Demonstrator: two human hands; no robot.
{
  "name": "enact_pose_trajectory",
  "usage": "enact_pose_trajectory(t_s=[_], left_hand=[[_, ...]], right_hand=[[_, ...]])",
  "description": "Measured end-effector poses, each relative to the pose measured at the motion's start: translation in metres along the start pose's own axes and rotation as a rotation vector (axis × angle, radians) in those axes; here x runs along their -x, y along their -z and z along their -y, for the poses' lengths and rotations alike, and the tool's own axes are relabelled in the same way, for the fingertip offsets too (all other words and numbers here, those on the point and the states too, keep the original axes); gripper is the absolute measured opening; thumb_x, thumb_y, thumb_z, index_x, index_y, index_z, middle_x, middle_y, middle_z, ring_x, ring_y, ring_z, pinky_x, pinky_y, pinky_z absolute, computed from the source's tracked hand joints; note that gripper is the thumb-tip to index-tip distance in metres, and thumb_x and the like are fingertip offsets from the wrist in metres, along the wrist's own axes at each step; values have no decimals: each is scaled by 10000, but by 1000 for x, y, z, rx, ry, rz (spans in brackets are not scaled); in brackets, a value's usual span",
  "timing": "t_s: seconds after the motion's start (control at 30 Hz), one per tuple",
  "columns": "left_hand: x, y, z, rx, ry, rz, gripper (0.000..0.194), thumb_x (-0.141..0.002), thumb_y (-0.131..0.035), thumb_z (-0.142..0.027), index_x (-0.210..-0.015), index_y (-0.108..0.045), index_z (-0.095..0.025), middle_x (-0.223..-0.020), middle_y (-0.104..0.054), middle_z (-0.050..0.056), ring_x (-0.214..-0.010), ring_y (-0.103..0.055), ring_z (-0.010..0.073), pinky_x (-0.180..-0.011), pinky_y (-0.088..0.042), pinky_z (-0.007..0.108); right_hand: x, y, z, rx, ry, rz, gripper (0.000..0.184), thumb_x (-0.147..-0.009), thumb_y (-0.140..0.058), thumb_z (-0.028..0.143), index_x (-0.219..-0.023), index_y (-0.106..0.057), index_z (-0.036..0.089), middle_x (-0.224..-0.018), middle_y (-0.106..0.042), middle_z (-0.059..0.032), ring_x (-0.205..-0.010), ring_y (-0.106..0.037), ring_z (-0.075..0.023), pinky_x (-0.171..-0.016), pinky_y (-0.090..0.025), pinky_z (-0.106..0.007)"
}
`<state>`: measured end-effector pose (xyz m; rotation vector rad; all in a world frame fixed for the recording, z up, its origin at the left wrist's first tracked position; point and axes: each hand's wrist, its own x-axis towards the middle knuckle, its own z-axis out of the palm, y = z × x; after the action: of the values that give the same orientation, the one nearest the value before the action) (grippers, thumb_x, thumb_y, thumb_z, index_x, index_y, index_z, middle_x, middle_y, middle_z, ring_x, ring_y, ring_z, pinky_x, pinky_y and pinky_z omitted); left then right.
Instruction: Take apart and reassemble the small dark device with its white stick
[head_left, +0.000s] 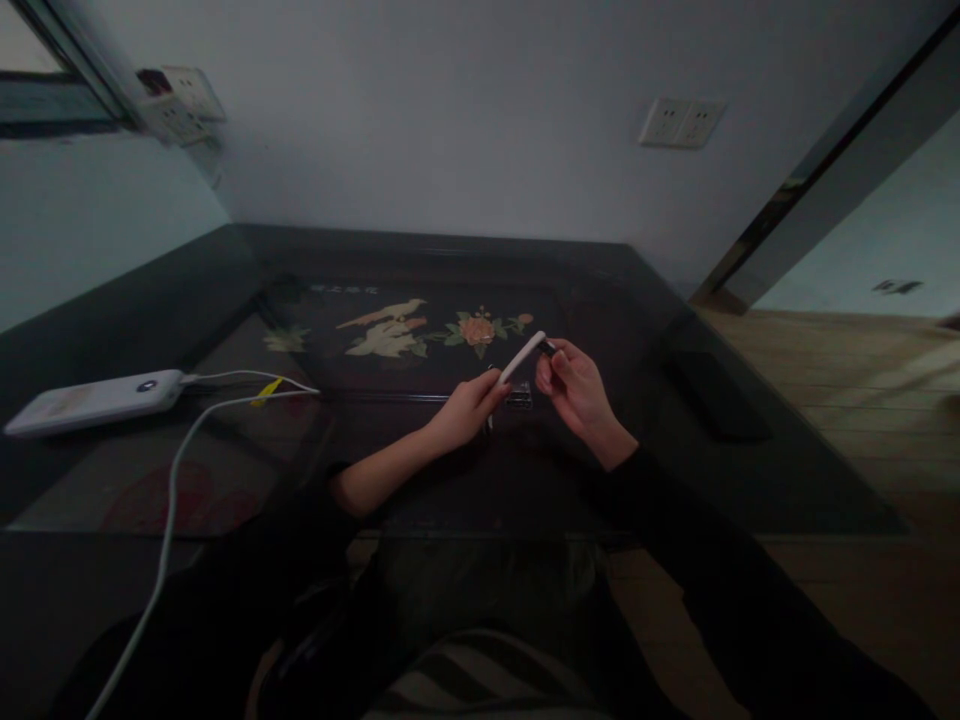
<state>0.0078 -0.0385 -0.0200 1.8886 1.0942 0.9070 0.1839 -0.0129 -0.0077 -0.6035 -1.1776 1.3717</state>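
Observation:
Both hands are raised over a dark glass-topped table (697, 500). My left hand (466, 408) pinches the lower end of a slim white stick-like device (521, 358), which tilts up to the right. My right hand (576, 388) is closed around the device's upper end, where a small dark tip shows between thumb and fingers. A small clear object (519, 398) lies on the glass just under the hands; I cannot make out what it is.
A white power bank (94, 400) lies at the table's left with white cables (169, 500) running off the front edge. A painted bird-and-flower panel (405, 330) shows beneath the glass. Wall sockets (681, 122) sit behind. Wooden floor lies to the right.

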Motion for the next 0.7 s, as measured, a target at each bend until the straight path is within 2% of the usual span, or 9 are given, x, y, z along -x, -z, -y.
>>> enact_pose_trajectory(t_s=[0.4, 0.57, 0.7], left_hand=[[6, -2, -12, -8, -32, 112, 222, -930, -393, -355, -844, -486, -173, -639, -461, -40, -582, -438, 97, -557, -353, 211], [4, 0, -12, -29, -36, 99, 227, -928, -394, -359, -840, -489, -173, -640, -454, -44, -582, -438, 97, -562, -349, 214], [2, 1, -8, -34, -31, 53, 227, -924, -401, -360, -817, -476, -175, -629, -438, -48, -569, -415, 91, -555, -335, 212]], right_hand=[[1, 1, 2, 21, -6, -17, 401, -680, -761, 485, -939, -634, 207, -544, -471, 75, -471, -392, -77, -456, -305, -240], [1, 1, 1, -21, 6, -9, 373, -697, -763, 460, -934, -649, 196, -545, -482, 71, -473, -400, -67, -459, -311, -228], [1, 0, 2, 2, 8, 10, 399, -695, -744, 512, -921, -632, 203, -566, -475, 70, -471, -397, -66, -453, -307, -232]])
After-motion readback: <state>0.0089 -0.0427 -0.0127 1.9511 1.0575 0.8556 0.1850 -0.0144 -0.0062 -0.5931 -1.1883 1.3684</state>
